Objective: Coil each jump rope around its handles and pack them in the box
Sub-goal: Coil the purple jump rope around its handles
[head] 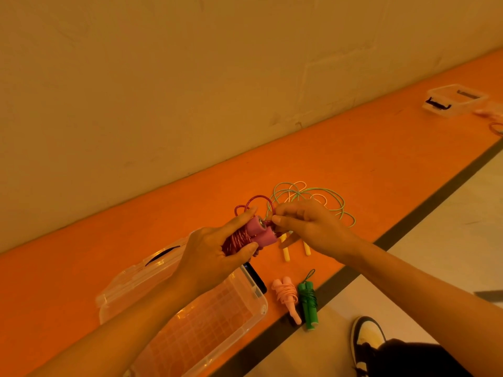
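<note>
My left hand (pixel 217 254) grips a pair of pink foam handles (pixel 258 232) with red rope wound around them. A loose red loop (pixel 255 201) sticks up behind the handles. My right hand (pixel 307 227) pinches the red rope just by the handle ends. Below my left arm, a clear plastic box (pixel 253 289) stands open on the orange floor strip. A coiled light-pink rope (pixel 287 297) and a coiled green rope (pixel 309 303) lie side by side right of the box. An uncoiled green rope (pixel 337 202) with yellow handles (pixel 286 254) lies behind my hands.
The box's clear lid (pixel 130 281) lies against its left side, and a dark phone-like object (pixel 255 277) sits at its far corner. A second clear box (pixel 454 100) sits far right by the wall. My shoe (pixel 367 338) rests on the pale floor beyond a dark border line.
</note>
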The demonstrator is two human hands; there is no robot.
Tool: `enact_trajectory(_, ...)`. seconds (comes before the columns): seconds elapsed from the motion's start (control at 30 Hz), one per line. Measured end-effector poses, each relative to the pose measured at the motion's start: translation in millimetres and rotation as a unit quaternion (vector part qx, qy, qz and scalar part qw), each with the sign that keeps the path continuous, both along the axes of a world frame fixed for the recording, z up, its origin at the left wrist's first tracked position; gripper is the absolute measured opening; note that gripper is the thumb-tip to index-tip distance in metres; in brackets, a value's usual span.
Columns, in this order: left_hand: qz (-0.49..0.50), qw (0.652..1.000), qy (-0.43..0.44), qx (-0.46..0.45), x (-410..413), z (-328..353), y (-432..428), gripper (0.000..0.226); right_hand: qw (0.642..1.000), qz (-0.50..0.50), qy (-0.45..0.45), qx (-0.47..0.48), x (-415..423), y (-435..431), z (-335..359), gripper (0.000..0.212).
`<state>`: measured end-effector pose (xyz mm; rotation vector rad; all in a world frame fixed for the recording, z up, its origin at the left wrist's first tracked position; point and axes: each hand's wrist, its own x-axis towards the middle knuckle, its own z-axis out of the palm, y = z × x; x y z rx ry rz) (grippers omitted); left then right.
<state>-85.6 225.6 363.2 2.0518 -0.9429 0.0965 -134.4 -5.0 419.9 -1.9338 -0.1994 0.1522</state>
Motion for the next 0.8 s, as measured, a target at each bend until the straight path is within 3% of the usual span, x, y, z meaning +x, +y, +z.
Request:
enact_trajectory(0.2, 0.001, 1.0, 0.005, 0.012, -2, 0, 1, 0.057, 0.999, 0.033, 0.0, 0.0, 1, -3, -4, 0.009)
enact_trajectory(0.27, 0.0, 1.0, 0.014, 0.01, -2, 0, 0, 0.058, 0.995, 0.025, -0.064, -0.076, 1, -3, -7, 0.016)
enact_trajectory(0.37, -0.001, 0.999, 0.04, -0.015, -2, 3, -2, 0.061, 0.96, 0.005, -0.183, -0.212, 1, 2, -13, 0.023)
enact_trajectory(0.43, -0.001, 0.998, 0.053, -0.022, -2, 3, -2, 0.06, 0.948, -0.012, -0.225, -0.226, 2, 3, -17, 0.025)
enact_trajectory(0.5, -0.001, 0.998, 0.057, -0.021, -2, 5, -3, 0.06, 0.961, -0.017, -0.209, -0.178, 3, 3, -15, 0.024)
enact_trajectory(0.57, 0.001, 0.999, 0.042, -0.009, -1, 5, -3, 0.062, 0.992, -0.039, -0.109, -0.043, 2, 3, -6, 0.028)
enact_trajectory(0.63, 0.0, 1.0, 0.03, -0.001, -1, 5, -2, 0.062, 0.995, -0.073, -0.035, 0.065, 1, 2, 4, 0.033)
enact_trajectory(0.8, -0.026, 1.0, 0.013, 0.005, -4, 7, -3, 0.061, 0.982, -0.154, 0.0, 0.107, 3, 2, 4, 0.017)
